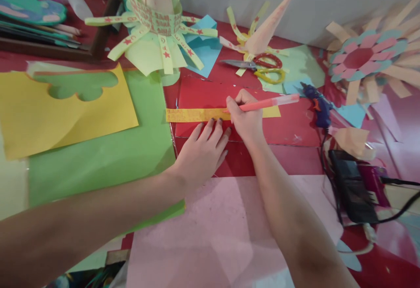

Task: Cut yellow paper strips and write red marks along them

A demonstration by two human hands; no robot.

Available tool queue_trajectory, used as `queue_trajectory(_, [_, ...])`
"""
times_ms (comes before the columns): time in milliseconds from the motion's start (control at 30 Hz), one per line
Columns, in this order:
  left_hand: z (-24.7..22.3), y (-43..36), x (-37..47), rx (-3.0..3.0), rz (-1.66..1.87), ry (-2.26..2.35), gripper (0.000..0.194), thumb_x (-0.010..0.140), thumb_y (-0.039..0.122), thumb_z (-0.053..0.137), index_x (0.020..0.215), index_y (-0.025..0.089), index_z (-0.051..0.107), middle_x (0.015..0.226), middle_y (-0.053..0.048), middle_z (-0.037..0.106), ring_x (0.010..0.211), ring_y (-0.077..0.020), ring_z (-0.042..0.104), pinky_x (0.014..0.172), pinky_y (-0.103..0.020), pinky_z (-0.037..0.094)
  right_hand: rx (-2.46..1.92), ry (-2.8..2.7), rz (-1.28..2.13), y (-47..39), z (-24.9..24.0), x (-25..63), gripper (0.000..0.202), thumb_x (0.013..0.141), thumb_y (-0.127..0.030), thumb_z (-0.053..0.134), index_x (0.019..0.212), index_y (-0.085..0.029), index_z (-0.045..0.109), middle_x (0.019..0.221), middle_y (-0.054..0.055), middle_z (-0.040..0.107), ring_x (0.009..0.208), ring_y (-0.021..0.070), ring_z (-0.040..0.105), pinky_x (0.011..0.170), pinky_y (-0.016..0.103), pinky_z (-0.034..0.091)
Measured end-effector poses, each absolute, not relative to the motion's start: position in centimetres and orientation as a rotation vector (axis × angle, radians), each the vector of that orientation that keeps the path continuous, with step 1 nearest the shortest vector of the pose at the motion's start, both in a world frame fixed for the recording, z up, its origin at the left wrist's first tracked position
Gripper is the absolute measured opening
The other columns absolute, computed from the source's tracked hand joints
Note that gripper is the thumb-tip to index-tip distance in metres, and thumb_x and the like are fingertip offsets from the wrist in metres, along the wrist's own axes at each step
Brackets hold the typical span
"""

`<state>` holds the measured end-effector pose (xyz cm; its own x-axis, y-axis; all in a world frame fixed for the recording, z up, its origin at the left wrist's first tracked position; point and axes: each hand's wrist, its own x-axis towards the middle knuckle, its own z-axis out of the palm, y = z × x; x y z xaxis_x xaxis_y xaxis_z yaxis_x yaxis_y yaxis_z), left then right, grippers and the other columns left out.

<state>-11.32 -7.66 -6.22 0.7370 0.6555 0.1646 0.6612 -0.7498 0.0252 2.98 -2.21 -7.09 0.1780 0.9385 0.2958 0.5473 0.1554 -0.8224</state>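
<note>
A narrow yellow paper strip (193, 115) lies across a red board (288, 126), with small reddish writing along its left part. My left hand (205, 148) rests flat with its fingers spread, fingertips at the strip's lower edge. In my right hand (244, 117) is a salmon-pink pen (262, 104), its tip on the strip just right of my left fingertips and its clear end pointing right. The strip's right end shows beyond my right hand, which hides part of it.
Scissors (243, 64) and paper cone crafts (262, 36) stand behind the board. A glue gun (318, 104) and black power strip (351, 187) are right. Yellow paper (98, 117) overlaps green sheets (98, 161) at left; pink paper (197, 244) lies in front.
</note>
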Motion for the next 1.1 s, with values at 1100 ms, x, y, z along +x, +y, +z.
queue_trajectory(1100, [-6.17,-7.71,-11.31,-2.914,-0.266,-1.108,0.044,0.092,0.026,0.032,0.129,0.007,0.046,0.13,-0.019,0.05,0.121,-0.0318,0.046,0.098,-0.044,0.04,-1.594,-1.455,0.455,-2.3,-6.88,2.78,0.035,0.073,-0.016,0.049,0.053,-0.021,0.021,0.05,-0.008,0.021,0.049,0.0052,0.023,0.048,0.023,0.025])
